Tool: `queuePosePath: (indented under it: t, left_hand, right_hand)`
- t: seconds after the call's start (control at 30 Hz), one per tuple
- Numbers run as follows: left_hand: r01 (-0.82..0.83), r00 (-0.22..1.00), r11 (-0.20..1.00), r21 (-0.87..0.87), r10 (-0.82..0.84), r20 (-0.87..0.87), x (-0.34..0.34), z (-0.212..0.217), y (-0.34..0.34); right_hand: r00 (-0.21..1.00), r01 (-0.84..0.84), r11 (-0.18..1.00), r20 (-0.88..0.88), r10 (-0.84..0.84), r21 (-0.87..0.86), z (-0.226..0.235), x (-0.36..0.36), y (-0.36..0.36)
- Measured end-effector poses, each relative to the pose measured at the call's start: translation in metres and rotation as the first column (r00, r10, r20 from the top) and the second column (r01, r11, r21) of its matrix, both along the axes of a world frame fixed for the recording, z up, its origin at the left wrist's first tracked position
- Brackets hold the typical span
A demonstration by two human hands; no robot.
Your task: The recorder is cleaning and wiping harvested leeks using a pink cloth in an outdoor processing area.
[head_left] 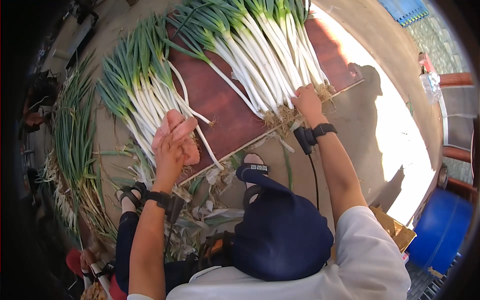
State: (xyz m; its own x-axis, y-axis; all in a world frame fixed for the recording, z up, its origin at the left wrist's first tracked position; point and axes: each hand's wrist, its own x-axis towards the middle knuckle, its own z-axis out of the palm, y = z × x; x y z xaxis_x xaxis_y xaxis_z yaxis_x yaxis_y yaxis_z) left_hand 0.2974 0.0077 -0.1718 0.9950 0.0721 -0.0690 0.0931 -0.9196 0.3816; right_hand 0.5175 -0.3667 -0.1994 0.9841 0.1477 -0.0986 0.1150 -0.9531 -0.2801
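Note:
My left hand (169, 156) is closed on a crumpled pink cloth (190, 150), over the root ends of a pile of long green onions (142, 90). To the right lies a larger pile of cleaned green onions (260, 60), white stalks toward me, green tops away. At its near right edge, my right hand (308, 103) has its fingers curled round the lower end of a stalk beside the hairy roots (280, 116). What lies under its fingertips is partly hidden. A few single stalks lie between the piles on the reddish-brown board (215, 132).
Unpeeled green onions (75, 135) are heaped at the far left. Peeled leaves and scraps (210, 210) litter the ground around my feet. A blue drum (440, 232) and a cardboard box (392, 227) stand at the right. Another person's hand shows at lower left.

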Motion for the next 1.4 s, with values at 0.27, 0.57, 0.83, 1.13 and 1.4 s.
queuePosePath:
  t: [0.27,0.57,0.83,1.13,1.4]
  left_hand:
    - [0.023,1.0,0.998,-0.054,-0.023,0.002,-0.001,0.002,-0.002]
    - [-0.112,0.985,0.988,0.107,0.096,0.143,-0.008,0.012,0.008]
    - [-0.206,0.978,0.966,-0.155,0.2,-0.056,-0.015,0.009,0.005]
    - [-0.479,0.853,0.795,-0.371,0.521,0.016,-0.018,-0.001,0.024]
    - [-0.352,0.932,0.802,-0.483,0.348,-0.102,-0.011,0.023,0.036]
  right_hand:
    - [0.997,0.071,0.949,0.002,-0.076,0.306,-0.015,-0.037,-0.024]
    - [0.593,0.656,-0.236,-0.684,-0.426,0.716,-0.031,-0.071,-0.008]
    - [0.401,0.68,-0.415,-0.78,-0.481,0.605,-0.009,-0.054,0.022]
    - [0.639,-0.71,0.555,0.066,0.766,0.433,-0.027,-0.088,0.138]
    - [0.627,-0.71,0.6,-0.058,0.777,0.369,-0.031,-0.061,0.182]
